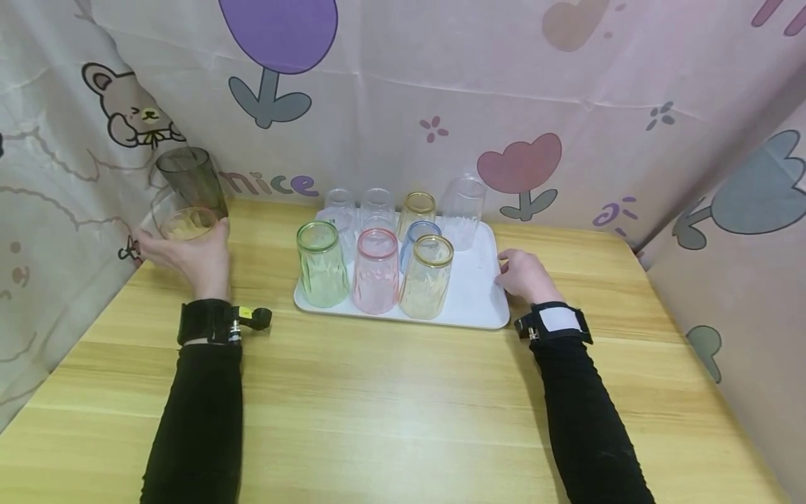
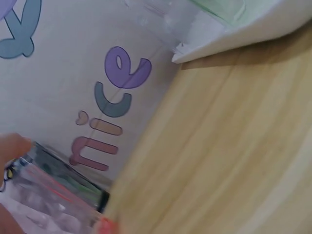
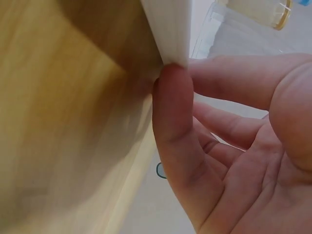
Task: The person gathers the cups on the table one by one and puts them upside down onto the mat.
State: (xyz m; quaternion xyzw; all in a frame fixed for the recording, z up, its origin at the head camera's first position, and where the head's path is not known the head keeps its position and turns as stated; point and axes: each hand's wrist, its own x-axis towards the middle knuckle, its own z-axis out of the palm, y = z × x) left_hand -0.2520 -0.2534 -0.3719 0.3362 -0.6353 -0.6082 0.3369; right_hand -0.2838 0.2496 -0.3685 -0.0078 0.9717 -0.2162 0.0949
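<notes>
Cartoon-printed curtains (image 1: 441,84) wall in a pale wooden bench (image 1: 390,392). Near its far left corner the left hand (image 1: 189,255) curls its fingers round a stack of tumblers (image 1: 189,199), a smoky grey one tilted on top. At the far middle sits a white tray (image 1: 485,294) of upturned coloured glasses (image 1: 376,269). The right hand (image 1: 525,275) touches the tray's right edge, fingers loosely straight, thumb tip against the rim.

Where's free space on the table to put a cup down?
The table is bare between the two sleeves, in front of the tray. There is also a bare strip between the left hand and the tray. The tray's left and back are packed with cups; only its right front corner is bare.
</notes>
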